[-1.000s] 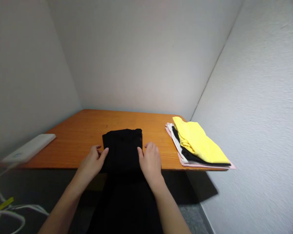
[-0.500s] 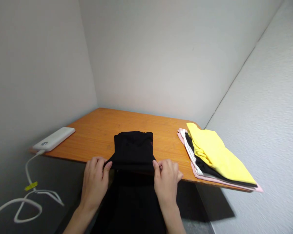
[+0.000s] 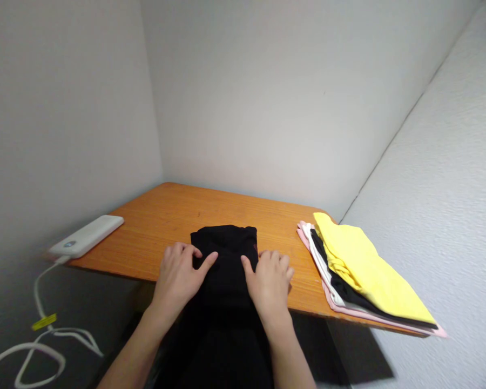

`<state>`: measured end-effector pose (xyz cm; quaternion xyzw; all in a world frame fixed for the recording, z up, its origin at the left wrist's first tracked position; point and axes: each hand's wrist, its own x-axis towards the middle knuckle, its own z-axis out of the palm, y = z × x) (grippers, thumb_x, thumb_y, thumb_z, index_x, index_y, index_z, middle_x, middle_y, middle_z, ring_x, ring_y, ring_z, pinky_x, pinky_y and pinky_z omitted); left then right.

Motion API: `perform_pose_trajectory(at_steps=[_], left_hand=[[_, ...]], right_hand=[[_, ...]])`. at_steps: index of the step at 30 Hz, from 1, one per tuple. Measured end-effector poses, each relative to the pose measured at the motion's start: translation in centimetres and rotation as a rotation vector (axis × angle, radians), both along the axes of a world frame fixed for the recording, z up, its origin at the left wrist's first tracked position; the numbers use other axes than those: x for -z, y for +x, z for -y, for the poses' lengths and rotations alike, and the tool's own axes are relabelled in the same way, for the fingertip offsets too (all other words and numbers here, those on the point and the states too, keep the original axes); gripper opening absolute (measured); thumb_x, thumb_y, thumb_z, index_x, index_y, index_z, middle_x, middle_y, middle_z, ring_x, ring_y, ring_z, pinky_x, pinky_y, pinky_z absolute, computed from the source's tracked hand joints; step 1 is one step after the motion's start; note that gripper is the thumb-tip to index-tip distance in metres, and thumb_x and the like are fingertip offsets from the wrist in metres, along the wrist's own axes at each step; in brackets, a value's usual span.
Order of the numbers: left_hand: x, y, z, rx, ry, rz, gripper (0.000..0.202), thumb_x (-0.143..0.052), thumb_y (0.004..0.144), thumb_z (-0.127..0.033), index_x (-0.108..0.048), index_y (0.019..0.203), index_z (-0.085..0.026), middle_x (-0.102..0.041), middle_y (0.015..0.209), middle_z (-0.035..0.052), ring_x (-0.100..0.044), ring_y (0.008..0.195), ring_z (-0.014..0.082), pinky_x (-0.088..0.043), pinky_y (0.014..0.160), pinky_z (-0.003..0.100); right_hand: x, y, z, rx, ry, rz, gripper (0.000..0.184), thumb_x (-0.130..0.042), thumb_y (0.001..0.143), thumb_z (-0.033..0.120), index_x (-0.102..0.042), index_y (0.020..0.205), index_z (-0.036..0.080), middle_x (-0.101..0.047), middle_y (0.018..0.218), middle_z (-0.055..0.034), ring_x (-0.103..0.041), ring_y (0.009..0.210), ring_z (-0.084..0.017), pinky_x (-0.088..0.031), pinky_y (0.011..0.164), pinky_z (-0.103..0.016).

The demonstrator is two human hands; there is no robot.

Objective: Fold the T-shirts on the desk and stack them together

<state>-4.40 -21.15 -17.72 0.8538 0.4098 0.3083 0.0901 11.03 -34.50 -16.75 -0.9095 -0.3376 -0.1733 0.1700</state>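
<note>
The folded black garment [image 3: 229,283] lies at the near edge of the counter [image 3: 247,208]. Thumb and fingers stand apart on both hands: the left hand [image 3: 180,275] rests its thumb on the cloth, and the right hand [image 3: 270,281] straddles the garment's side. Beyond it I see bare wood reaching toward the back wall. Well to the right, a yellow garment [image 3: 366,267] tops a folded stack whose pink corner [image 3: 440,331] overhangs the edge; a white power bank [image 3: 89,236] lies far left.

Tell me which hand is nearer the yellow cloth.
The right hand, left of the yellow cloth, at the right side of the black cloth; the left hand is farther off, at that cloth's left side.
</note>
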Motion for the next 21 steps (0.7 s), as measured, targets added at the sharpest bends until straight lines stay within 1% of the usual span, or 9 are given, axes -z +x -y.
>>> perform_pose_trajectory(at_steps=[3,5,8,10,13,15,17,19,21], left_hand=[[0.9,1.6,-1.2,0.012,-0.030,-0.108,0.040,-0.044,0.089,-0.052,-0.063,0.077,-0.019,-0.059,0.093,0.0110,-0.055,0.094,0.0294,-0.045,0.086,0.041],[1.8,1.8,-1.7,-0.064,-0.099,-0.138,0.042,-0.040,0.090,-0.052,-0.062,0.079,-0.018,-0.060,0.092,0.0121,-0.057,0.092,0.0298,-0.046,0.084,0.040],[2.3,1.8,-1.8,-0.198,-0.141,-0.175,0.059,-0.035,0.089,-0.063,-0.062,0.096,-0.011,-0.063,0.095,0.0177,-0.060,0.096,0.0349,-0.046,0.085,0.043],[2.1,1.9,-2.0,-0.229,-0.143,-0.221,0.076,-0.030,0.086,-0.071,-0.060,0.104,-0.004,-0.064,0.098,0.0240,-0.060,0.099,0.0397,-0.046,0.085,0.046],[2.5,2.3,-3.3,-0.146,-0.192,-0.291,0.087,-0.022,0.083,-0.077,-0.061,0.105,-0.003,-0.065,0.101,0.0278,-0.061,0.100,0.0438,-0.047,0.086,0.050],[3.4,2.6,-4.5,-0.072,-0.222,-0.276,0.084,-0.025,0.082,-0.078,-0.061,0.108,-0.006,-0.064,0.109,0.0274,-0.059,0.106,0.0448,-0.047,0.090,0.052],[4.3,2.9,-5.2,-0.039,-0.276,-0.211,0.079,-0.032,0.080,-0.077,-0.058,0.112,-0.010,-0.060,0.119,0.0248,-0.056,0.114,0.0442,-0.046,0.094,0.053],[4.6,3.3,-4.7,-0.041,-0.400,-0.103,0.075,-0.039,0.078,-0.076,-0.053,0.117,-0.013,-0.059,0.123,0.0208,-0.055,0.116,0.0424,-0.048,0.094,0.055],[3.7,4.2,-2.9,0.022,-0.512,0.044,0.072,-0.044,0.076,-0.075,-0.050,0.119,-0.017,-0.061,0.119,0.0161,-0.058,0.112,0.0397,-0.050,0.091,0.055]], right_hand=[[0.8,0.3,-2.4,0.016,-0.105,-0.040,0.030,-0.057,0.090,0.037,-0.067,0.094,0.009,-0.060,0.103,-0.0220,-0.051,0.103,-0.037,-0.039,0.080,-0.046],[1.8,0.6,-3.1,0.042,-0.086,-0.067,0.026,-0.056,0.091,0.032,-0.066,0.097,0.009,-0.060,0.105,-0.0211,-0.053,0.101,-0.036,-0.041,0.079,-0.045],[2.7,0.8,-3.3,0.107,0.009,-0.091,0.031,-0.056,0.092,0.036,-0.063,0.103,0.008,-0.060,0.104,-0.0215,-0.055,0.099,-0.034,-0.043,0.081,-0.044],[2.8,0.7,-3.2,0.136,0.042,-0.121,0.039,-0.058,0.091,0.042,-0.061,0.105,0.005,-0.060,0.102,-0.0227,-0.055,0.098,-0.034,-0.044,0.083,-0.045],[2.4,0.5,-3.1,0.097,0.028,-0.194,0.039,-0.059,0.090,0.043,-0.062,0.103,0.006,-0.063,0.100,-0.0215,-0.056,0.100,-0.034,-0.044,0.087,-0.046],[2.1,0.4,-2.9,0.038,0.028,-0.221,0.031,-0.059,0.091,0.037,-0.062,0.103,0.009,-0.064,0.102,-0.0186,-0.056,0.103,-0.033,-0.045,0.088,-0.046],[1.8,0.4,-2.4,-0.034,0.048,-0.224,0.024,-0.059,0.091,0.031,-0.060,0.106,0.012,-0.064,0.104,-0.0153,-0.058,0.103,-0.031,-0.047,0.086,-0.042],[1.2,0.5,-1.3,-0.099,0.062,-0.213,0.021,-0.056,0.092,0.025,-0.056,0.110,0.014,-0.064,0.104,-0.0120,-0.061,0.096,-0.027,-0.049,0.080,-0.037],[-0.1,1.2,0.5,-0.130,0.072,-0.170,0.020,-0.051,0.094,0.022,-0.051,0.113,0.016,-0.065,0.099,-0.0095,-0.064,0.086,-0.025,-0.049,0.072,-0.034]])
